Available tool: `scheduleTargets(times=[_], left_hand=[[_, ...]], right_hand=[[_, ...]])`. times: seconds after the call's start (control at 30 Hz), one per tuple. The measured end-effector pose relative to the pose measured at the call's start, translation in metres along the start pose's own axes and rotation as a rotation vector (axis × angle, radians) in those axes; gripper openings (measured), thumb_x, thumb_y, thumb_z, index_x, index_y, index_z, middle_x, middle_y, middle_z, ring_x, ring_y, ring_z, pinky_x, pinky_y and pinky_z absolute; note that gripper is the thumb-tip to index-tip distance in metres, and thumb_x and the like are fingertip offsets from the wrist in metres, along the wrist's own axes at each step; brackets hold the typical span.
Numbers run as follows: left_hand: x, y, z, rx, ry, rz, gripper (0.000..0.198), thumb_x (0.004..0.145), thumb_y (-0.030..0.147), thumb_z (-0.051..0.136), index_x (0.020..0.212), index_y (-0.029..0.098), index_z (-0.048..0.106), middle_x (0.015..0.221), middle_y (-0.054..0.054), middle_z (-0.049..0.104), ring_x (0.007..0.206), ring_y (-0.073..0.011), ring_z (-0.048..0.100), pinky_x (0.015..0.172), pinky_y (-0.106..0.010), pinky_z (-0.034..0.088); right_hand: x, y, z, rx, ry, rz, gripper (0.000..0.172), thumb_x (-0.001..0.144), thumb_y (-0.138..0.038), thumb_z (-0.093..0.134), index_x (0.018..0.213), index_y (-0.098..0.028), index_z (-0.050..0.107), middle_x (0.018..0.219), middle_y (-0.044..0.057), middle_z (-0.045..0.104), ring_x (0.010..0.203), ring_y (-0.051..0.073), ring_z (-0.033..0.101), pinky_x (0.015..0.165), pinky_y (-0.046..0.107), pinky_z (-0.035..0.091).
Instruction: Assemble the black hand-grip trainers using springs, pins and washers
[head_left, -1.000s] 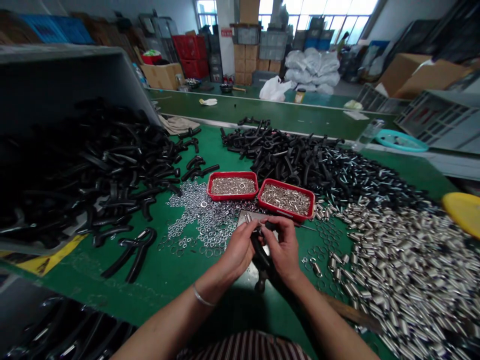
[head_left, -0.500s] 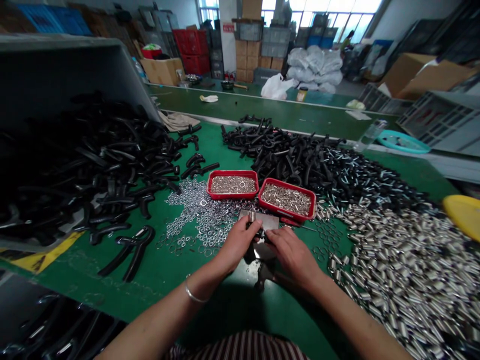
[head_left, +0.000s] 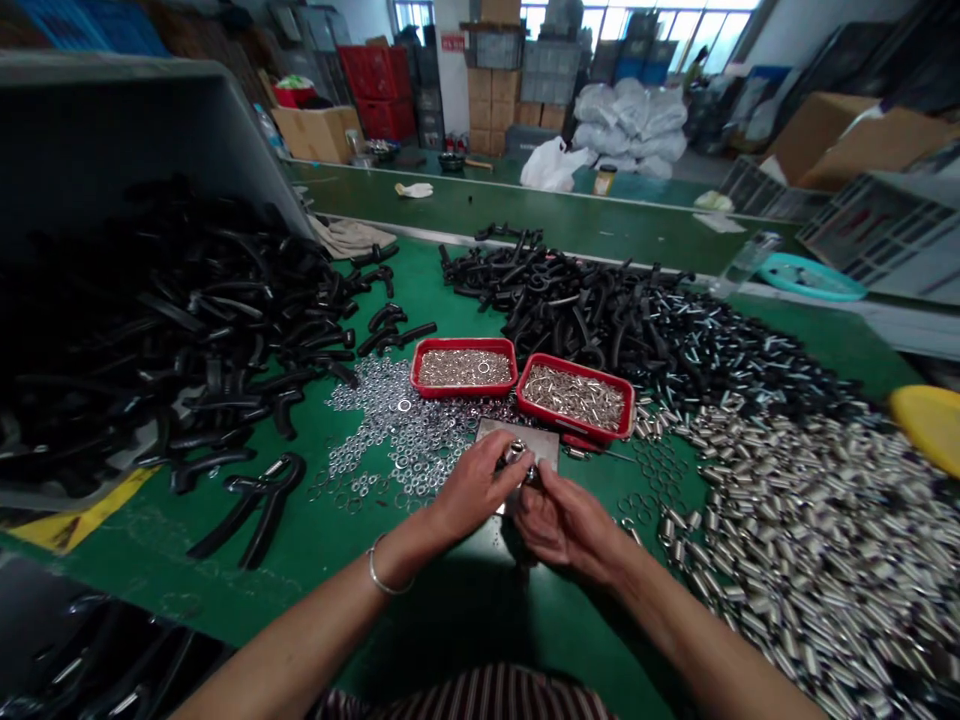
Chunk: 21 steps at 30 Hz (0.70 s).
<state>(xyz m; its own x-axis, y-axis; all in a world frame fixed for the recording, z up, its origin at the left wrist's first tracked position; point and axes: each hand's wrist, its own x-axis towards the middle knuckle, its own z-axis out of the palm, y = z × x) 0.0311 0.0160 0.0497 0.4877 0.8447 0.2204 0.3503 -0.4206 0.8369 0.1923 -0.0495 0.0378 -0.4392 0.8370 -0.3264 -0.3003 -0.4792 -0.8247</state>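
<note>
My left hand [head_left: 476,478] is closed, with its thumb and fingers around a small shiny metal piece [head_left: 516,450], perhaps a spring. Against it, my right hand [head_left: 564,515] curls its fingers round a dark part [head_left: 532,474], mostly hidden in the palm. The two hands meet over a flat metal plate [head_left: 541,445] on the green table. Just beyond are two red trays; the left tray [head_left: 413,372] contains tiny metal bits and a ring, and the right tray [head_left: 628,420] contains small metal pins.
Loose metal rings and nuts [head_left: 397,435] lie left of the plate. Metal springs [head_left: 810,540] are heaped at right, with black handles [head_left: 585,300] piled behind the trays. A grey bin [head_left: 247,130] spills more handles at left. One assembled pair of handles [head_left: 262,505] lies nearby.
The dark part has been lifted and tilted between my hands, and the upright spring no longer shows as before. My right hand has rolled from lying over the part to gripping it from below.
</note>
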Motion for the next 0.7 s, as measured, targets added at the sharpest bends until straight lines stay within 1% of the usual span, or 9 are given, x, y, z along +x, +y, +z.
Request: scheduleTargets(times=[0.07,0.1,0.2,0.27,0.33,0.4,0.47,0.6,0.7], left_hand=[[0.001,-0.004,-0.003,0.017,-0.049,0.017,0.021,0.096,0.037,0.049,0.086,0.020,0.053,0.081,-0.001,0.058,0.076,-0.0162,0.053,0.075,-0.029,0.040],[0.002,-0.006,-0.004,0.025,-0.055,0.002,0.022,0.096,0.038,0.049,0.084,0.020,0.052,0.078,0.001,0.056,0.073,-0.0154,0.051,0.073,-0.028,0.039],[0.001,-0.015,-0.004,0.024,-0.007,-0.092,0.027,0.097,0.040,0.048,0.079,0.020,0.049,0.074,0.002,0.052,0.070,-0.0142,0.049,0.069,-0.027,0.038],[-0.003,-0.017,-0.004,-0.008,0.034,-0.138,0.028,0.097,0.041,0.047,0.081,0.019,0.050,0.076,0.002,0.054,0.072,-0.0145,0.051,0.070,-0.027,0.039],[-0.007,-0.017,-0.004,-0.047,0.029,-0.132,0.027,0.098,0.042,0.046,0.086,0.019,0.054,0.079,0.000,0.057,0.075,-0.0154,0.053,0.073,-0.028,0.041],[-0.010,-0.014,-0.005,-0.048,-0.017,-0.091,0.027,0.098,0.042,0.046,0.089,0.019,0.056,0.082,-0.001,0.059,0.077,-0.0162,0.054,0.075,-0.029,0.042],[-0.010,-0.013,-0.005,-0.009,-0.053,-0.082,0.026,0.097,0.042,0.049,0.086,0.019,0.056,0.081,-0.001,0.059,0.076,-0.0164,0.054,0.076,-0.029,0.042],[-0.008,-0.012,-0.001,-0.129,0.008,-0.166,0.027,0.100,0.041,0.044,0.090,0.019,0.056,0.084,-0.002,0.060,0.080,-0.0167,0.056,0.078,-0.029,0.045],[-0.006,-0.010,0.003,-0.178,0.049,-0.077,0.025,0.101,0.039,0.042,0.098,0.020,0.056,0.095,-0.005,0.061,0.093,-0.0185,0.058,0.088,-0.031,0.046]], right_hand=[[0.003,0.000,-0.003,-0.022,-0.066,0.100,0.067,0.094,-0.076,0.019,0.075,-0.021,0.052,0.043,-0.008,0.037,0.035,0.009,0.026,0.036,0.021,0.024],[0.004,0.000,-0.004,-0.122,-0.031,0.095,0.068,0.094,-0.075,0.018,0.074,-0.021,0.053,0.044,-0.006,0.041,0.036,0.010,0.030,0.038,0.022,0.026],[0.007,-0.002,-0.006,-0.571,0.271,-0.132,0.055,0.090,-0.072,0.046,0.085,-0.019,0.059,0.068,0.003,0.061,0.058,0.014,0.052,0.052,0.024,0.038],[0.008,-0.001,-0.005,-0.723,0.371,-0.254,0.048,0.084,-0.068,0.060,0.089,-0.020,0.059,0.082,0.005,0.063,0.072,0.017,0.056,0.060,0.025,0.041],[0.008,0.002,-0.005,-0.695,0.287,-0.225,0.053,0.090,-0.071,0.044,0.083,-0.020,0.057,0.072,0.003,0.060,0.063,0.016,0.054,0.056,0.026,0.040],[0.009,0.005,-0.004,-0.560,0.073,-0.093,0.069,0.095,-0.073,0.014,0.079,-0.020,0.055,0.056,0.000,0.053,0.045,0.014,0.045,0.046,0.025,0.036],[0.009,0.006,-0.004,-0.499,-0.015,-0.031,0.075,0.095,-0.073,0.006,0.082,-0.019,0.057,0.053,-0.001,0.053,0.038,0.012,0.039,0.042,0.024,0.032],[0.007,0.002,-0.004,-0.738,0.296,-0.201,0.055,0.088,-0.072,0.048,0.086,-0.018,0.059,0.072,0.003,0.063,0.054,0.012,0.051,0.051,0.024,0.038],[0.006,0.000,-0.004,-0.667,0.178,-0.053,0.070,0.097,-0.070,0.015,0.077,-0.018,0.057,0.058,0.002,0.058,0.043,0.012,0.044,0.047,0.026,0.035]])
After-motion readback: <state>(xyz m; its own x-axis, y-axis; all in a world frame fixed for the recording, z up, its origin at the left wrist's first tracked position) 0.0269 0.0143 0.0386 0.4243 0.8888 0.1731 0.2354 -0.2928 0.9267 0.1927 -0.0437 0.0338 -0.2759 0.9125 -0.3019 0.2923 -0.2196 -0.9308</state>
